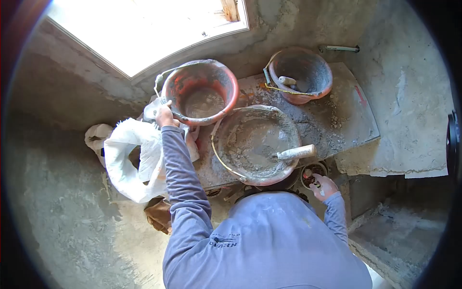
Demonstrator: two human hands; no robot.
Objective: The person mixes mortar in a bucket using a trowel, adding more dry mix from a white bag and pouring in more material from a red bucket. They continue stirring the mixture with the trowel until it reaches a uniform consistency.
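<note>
My left hand [165, 114] is closed on the near-left rim of an orange bucket [231, 91], which tips toward me with a little grey material at its bottom. In front of me is a wider basin [284, 123] of grey mortar. A trowel with a pale handle [297, 152] rests in it, its blade mostly buried. To the right of the basin, my right hand [325, 188] is at a small round container [321, 167]. Its fingers are pinched at the opening around something small that I cannot make out.
Another orange bucket [325, 89] with a pale-handled tool [288, 81] inside stands at the back right. A mortar-dusted board [351, 111] lies under the buckets. White sacks [122, 149] are heaped at the left, below a bright window [144, 33]. A pipe [339, 48] protrudes from the wall.
</note>
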